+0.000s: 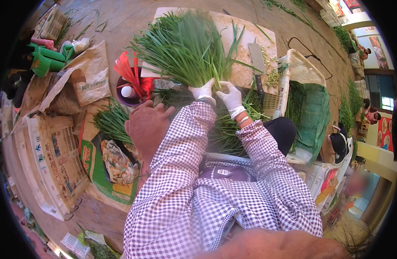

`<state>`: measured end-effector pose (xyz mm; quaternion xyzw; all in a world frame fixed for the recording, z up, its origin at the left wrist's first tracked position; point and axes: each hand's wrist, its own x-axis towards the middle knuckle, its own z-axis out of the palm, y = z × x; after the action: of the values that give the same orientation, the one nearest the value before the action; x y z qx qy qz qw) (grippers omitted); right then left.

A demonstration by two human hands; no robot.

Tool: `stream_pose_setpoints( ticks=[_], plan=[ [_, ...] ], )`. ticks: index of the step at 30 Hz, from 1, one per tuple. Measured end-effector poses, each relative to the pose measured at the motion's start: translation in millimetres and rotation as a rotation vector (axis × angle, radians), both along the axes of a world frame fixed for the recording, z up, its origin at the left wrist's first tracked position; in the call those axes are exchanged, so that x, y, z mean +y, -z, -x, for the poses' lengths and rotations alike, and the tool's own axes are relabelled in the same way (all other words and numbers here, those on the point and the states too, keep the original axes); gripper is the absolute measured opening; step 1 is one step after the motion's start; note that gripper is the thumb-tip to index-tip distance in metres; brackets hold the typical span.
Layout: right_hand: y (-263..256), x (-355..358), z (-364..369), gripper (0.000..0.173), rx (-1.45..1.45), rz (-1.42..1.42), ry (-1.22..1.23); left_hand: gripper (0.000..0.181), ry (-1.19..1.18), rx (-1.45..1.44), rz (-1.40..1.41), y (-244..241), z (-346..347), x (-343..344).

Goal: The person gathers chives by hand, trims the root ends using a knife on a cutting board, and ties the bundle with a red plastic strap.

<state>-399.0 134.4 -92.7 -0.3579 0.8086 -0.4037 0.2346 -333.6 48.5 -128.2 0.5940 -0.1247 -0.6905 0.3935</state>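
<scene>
In white gloves, both my hands grip the pale stem end of a large bunch of garlic chives (pixel 185 48). My left hand (pixel 202 91) closes around the left side of the stems, while my right hand (pixel 230 98) pinches their right side. The leaves fan out away from me over a worn white board (pixel 214 19). On the board's right part lies a cleaver with a broad blade (pixel 256 56) and a black handle (pixel 259 84). Chopped pale stem ends (pixel 271 77) are scattered beside it. More loose chives (pixel 229 132) lie below my hands, partly hidden by my sleeves.
Left of the board stands a dark purple bucket (pixel 125 101) with red plastic strips (pixel 127 69) and a white round-topped object (pixel 127 91). White plastic crates stand at left (pixel 44 162) and right (pixel 284 87), the right one beside green sacking (pixel 310 116). Another chive bundle (pixel 112 121) lies near my left arm.
</scene>
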Motion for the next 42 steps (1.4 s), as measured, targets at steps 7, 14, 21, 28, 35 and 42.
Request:
stream_pose_setpoints(
  ticks=[7, 14, 21, 28, 35, 42],
  plan=[
    [10, 4, 10, 0.03, -0.092, 0.065, 0.126, 0.102, -0.017, -0.005, 0.024, -5, 0, 2],
    [-3, 5, 14, 0.038, 0.536, 0.117, -0.061, 0.099, -0.024, 0.029, 0.028, 17, 0, 0],
    [-10, 0, 9, 0.028, 0.789, 0.028, -0.088, 0.099, 0.031, -0.012, -0.019, 6, -3, -2],
    [-7, 6, 16, 0.019, 0.774, -0.053, -0.15, 0.101, 0.056, -0.008, -0.041, 10, -5, -5],
    [-5, 2, 16, 0.023, 0.766, -0.28, -0.175, 0.1, 0.077, -0.024, -0.044, 2, -8, -5],
    [2, -2, 15, 0.024, 0.792, -0.271, -0.068, 0.1, 0.07, 0.002, -0.028, 6, -8, -6]
  ],
)
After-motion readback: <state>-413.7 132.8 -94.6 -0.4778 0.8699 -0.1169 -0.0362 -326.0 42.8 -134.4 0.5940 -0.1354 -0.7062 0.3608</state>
